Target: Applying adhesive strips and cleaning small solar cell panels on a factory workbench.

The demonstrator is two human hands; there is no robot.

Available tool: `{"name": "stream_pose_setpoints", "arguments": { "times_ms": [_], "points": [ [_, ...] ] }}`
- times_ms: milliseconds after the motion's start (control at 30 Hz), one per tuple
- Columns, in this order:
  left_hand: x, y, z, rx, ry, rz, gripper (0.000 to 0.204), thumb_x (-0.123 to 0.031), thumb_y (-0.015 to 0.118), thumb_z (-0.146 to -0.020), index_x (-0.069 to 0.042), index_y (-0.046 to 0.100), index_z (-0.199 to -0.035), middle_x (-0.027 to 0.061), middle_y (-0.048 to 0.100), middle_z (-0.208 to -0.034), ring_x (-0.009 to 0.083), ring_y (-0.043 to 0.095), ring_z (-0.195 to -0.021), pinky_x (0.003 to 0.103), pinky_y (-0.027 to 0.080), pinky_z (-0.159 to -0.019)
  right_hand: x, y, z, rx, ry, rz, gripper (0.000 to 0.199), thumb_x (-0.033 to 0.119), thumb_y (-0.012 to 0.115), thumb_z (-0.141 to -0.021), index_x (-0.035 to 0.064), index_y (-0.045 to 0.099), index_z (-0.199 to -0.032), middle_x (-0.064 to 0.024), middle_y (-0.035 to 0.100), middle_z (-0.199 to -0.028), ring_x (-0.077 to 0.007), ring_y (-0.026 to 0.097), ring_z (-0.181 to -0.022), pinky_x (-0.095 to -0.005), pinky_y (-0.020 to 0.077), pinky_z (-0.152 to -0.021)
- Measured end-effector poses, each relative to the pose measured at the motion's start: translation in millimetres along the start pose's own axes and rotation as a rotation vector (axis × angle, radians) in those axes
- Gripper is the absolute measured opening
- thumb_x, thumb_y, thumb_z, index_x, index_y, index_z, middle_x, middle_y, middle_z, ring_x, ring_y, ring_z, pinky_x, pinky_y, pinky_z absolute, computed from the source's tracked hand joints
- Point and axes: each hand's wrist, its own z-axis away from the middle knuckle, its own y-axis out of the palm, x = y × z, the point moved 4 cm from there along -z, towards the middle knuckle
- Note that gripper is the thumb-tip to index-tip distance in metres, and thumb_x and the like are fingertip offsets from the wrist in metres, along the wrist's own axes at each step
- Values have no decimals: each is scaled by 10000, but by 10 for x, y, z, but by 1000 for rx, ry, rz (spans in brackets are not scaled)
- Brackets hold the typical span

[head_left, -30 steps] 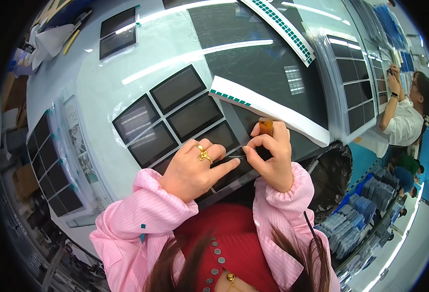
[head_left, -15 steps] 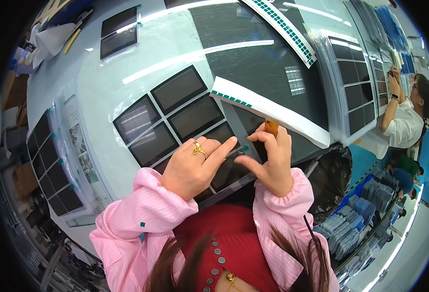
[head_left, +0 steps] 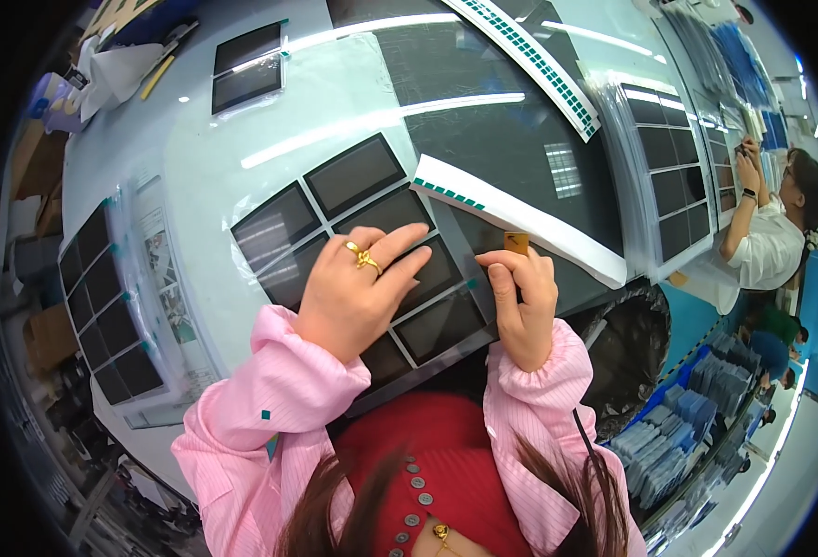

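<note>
Over the dark panel sheet (head_left: 354,174), the left hand (head_left: 346,299) spreads its fingers. Right of that sheet, the right hand (head_left: 526,306) grips an amber tab (head_left: 516,242).

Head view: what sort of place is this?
Probably a factory workroom: glossy black rectangular panels lie in rows, long white strips carry small green squares, and a person in a white top handles something at the right.

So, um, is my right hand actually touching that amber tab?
Touching. The head view shows the amber tab gripped in the right hand, with one end sticking out above it.
</note>
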Motion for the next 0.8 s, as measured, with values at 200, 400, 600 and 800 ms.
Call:
{"name": "stream_pose_setpoints", "arguments": {
  "times_ms": [200,400,600,800],
  "points": [
    [139,-14,-12,54,98,7,258,-109,741,-795,-108,760,-1053,-75,727,-1212,183,636,-957,329,487,-786,218,170,-77,92,65,-203,412,-13,630,-938,8,599,-1347,-112,690,-873,-303,639,-689,-398,507,-650],
    [187,6,-13,85,137,-2,310,-129,800,-787,-130,772,-1096,-72,744,-1216,188,630,-894,328,486,-780,229,293,-261,22,-154,57,411,-26,677,-863,1,653,-1273,-118,692,-830,-265,639,-659,-363,513,-635],
    [144,-3,-17,63,125,0,256,-89,687,-804,-112,773,-1044,-91,730,-1169,171,622,-950,312,478,-804,225,297,-243,33,-207,114,393,-42,679,-845,-13,674,-1237,-112,706,-842,-221,645,-651,-323,515,-611],
    [151,-2,-24,53,140,-12,264,-131,793,-797,-118,777,-1060,-59,754,-1170,176,643,-889,324,482,-778,228,335,-265,16,-260,84,412,-44,689,-838,-12,672,-1249,-106,714,-866,-222,642,-648,-326,521,-616]
  ]
}}
